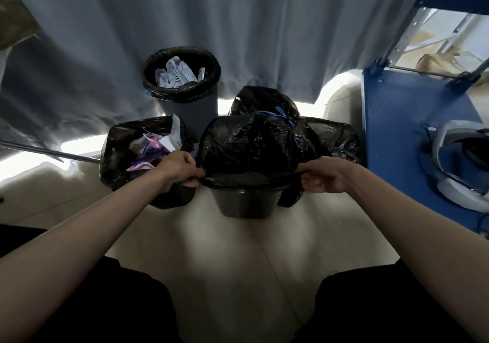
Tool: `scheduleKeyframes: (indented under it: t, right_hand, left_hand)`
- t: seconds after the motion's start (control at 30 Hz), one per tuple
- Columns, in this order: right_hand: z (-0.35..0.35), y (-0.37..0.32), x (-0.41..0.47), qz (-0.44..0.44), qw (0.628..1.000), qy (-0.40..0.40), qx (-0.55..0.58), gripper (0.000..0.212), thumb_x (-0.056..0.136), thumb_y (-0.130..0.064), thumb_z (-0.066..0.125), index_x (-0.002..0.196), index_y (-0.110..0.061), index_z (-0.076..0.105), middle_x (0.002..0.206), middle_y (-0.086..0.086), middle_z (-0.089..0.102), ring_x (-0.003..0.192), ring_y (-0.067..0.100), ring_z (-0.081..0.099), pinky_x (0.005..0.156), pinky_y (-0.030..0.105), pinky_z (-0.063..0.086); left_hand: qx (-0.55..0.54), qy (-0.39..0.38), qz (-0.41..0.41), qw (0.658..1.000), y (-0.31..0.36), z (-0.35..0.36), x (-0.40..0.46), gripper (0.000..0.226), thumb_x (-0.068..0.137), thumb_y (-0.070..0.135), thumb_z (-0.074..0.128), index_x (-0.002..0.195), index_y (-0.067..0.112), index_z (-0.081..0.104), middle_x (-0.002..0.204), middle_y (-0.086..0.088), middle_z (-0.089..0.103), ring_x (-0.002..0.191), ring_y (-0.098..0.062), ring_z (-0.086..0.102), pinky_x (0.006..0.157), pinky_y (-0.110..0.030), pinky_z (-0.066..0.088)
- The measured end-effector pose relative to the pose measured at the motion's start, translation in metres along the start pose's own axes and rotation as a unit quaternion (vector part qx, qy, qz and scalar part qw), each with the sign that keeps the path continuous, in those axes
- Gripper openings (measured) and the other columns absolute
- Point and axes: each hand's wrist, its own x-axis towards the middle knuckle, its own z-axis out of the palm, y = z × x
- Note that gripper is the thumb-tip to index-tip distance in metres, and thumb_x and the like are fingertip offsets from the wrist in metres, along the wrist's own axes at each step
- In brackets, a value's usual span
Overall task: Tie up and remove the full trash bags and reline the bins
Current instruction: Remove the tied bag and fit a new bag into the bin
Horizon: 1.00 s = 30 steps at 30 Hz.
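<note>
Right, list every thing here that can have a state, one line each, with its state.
Left hand: pinching the new liner's edge.
Right hand: pinching the liner's opposite edge.
New liner: puffed up, stretched over the bin's rim.
Front bin: upright, being relined.
Tied bag: closed with blue drawstring.
Left bag: open, full of trash.
Grey bin: upright, lined, holding paper.

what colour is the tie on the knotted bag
Blue, on the black bag behind the bin; head view.

This looked like a storeroom or back room of a workplace. A long grey curtain [238, 25] hung to a pale tiled floor [238, 250], blue metal shelving [412, 120] stood at the right, and several lined waste bins [182, 78] clustered together.
</note>
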Motion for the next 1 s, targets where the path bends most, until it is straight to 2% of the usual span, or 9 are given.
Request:
scheduleKeyframes:
  t: [0.13,0.23,0.3,0.37,0.5,0.63,0.8,0.9,1.0]
  right_hand:
    - [0.001,0.003,0.005,-0.019,0.996,0.046,-0.073,0.027,0.095,-0.007,0.058,0.070,-0.011,0.047,0.062,0.006,0.048,0.046,0.015,0.051,0.058,0.028,0.051]
    - [0.004,0.001,0.007,-0.031,0.990,0.055,-0.130,0.024,0.096,-0.007,0.058,0.074,-0.010,0.048,0.068,0.009,0.052,0.054,0.019,0.053,0.061,0.031,0.052]
    - [0.004,-0.004,0.006,-0.035,0.987,0.052,-0.150,0.020,0.096,-0.008,0.059,0.078,-0.009,0.051,0.070,0.010,0.056,0.057,0.020,0.056,0.061,0.031,0.054]
    - [0.002,-0.007,0.005,-0.025,0.987,0.036,-0.154,0.013,0.095,-0.012,0.061,0.084,-0.006,0.056,0.075,0.011,0.060,0.061,0.021,0.060,0.057,0.029,0.056]
    - [0.000,-0.009,0.004,0.008,0.990,-0.028,-0.138,0.011,0.095,-0.014,0.061,0.093,-0.003,0.060,0.081,0.013,0.064,0.063,0.020,0.065,0.058,0.028,0.059]
    - [0.000,-0.006,0.004,0.028,0.988,-0.106,-0.108,0.004,0.095,-0.003,0.058,0.094,-0.001,0.061,0.087,0.017,0.065,0.067,0.021,0.068,0.062,0.029,0.060]
    - [-0.002,-0.001,0.006,0.020,0.985,-0.155,-0.071,0.039,0.090,0.011,0.057,0.128,0.003,0.054,0.108,0.019,0.064,0.085,0.024,0.066,0.073,0.031,0.061]
    - [-0.004,0.002,0.007,0.008,0.983,-0.178,-0.047,0.048,0.088,0.019,0.053,0.132,0.001,0.052,0.110,0.016,0.065,0.090,0.024,0.067,0.073,0.031,0.062]
    - [-0.004,0.003,0.007,-0.002,0.981,-0.183,-0.066,0.046,0.088,0.021,0.051,0.130,0.002,0.053,0.109,0.016,0.066,0.093,0.026,0.065,0.076,0.032,0.061]
  left_hand:
    - [0.031,-0.085,-0.012,0.996,0.006,-0.005,0.003,0.033,0.076,-0.019,0.068,0.077,0.007,0.048,0.065,-0.015,0.058,0.044,-0.018,0.063,0.046,-0.023,0.056]
    - [0.123,-0.104,-0.011,0.987,0.015,-0.006,0.005,0.037,0.072,-0.011,0.077,0.080,0.009,0.046,0.059,-0.012,0.060,0.044,-0.017,0.062,0.051,-0.026,0.058]
    - [0.146,-0.113,-0.013,0.983,0.022,-0.005,0.005,0.041,0.072,-0.005,0.080,0.082,0.010,0.043,0.055,-0.010,0.060,0.040,-0.013,0.060,0.047,-0.023,0.056]
    - [0.143,-0.125,-0.022,0.982,0.024,-0.005,0.006,0.042,0.073,-0.005,0.079,0.083,0.010,0.041,0.057,-0.014,0.061,0.041,-0.015,0.062,0.047,-0.024,0.057]
    - [0.142,-0.137,-0.032,0.980,0.020,-0.007,0.008,0.039,0.075,-0.012,0.075,0.084,0.006,0.042,0.060,-0.020,0.062,0.047,-0.022,0.066,0.058,-0.033,0.059]
    - [0.124,-0.142,-0.022,0.982,0.018,-0.010,0.008,0.042,0.071,-0.017,0.075,0.085,0.006,0.041,0.064,-0.018,0.059,0.050,-0.024,0.068,0.055,-0.028,0.060]
    - [0.124,-0.135,-0.004,0.983,0.015,-0.011,0.004,0.046,0.068,-0.016,0.078,0.078,0.009,0.040,0.062,-0.017,0.062,0.047,-0.020,0.067,0.047,-0.021,0.054]
    - [0.122,-0.124,0.014,0.985,0.012,-0.011,0.003,0.049,0.068,-0.016,0.078,0.072,0.012,0.038,0.052,-0.010,0.064,0.043,-0.014,0.064,0.043,-0.017,0.049]
    - [0.117,-0.120,0.010,0.986,0.009,-0.011,0.003,0.051,0.069,-0.015,0.077,0.072,0.013,0.035,0.049,-0.006,0.064,0.042,-0.012,0.063,0.043,-0.016,0.047]
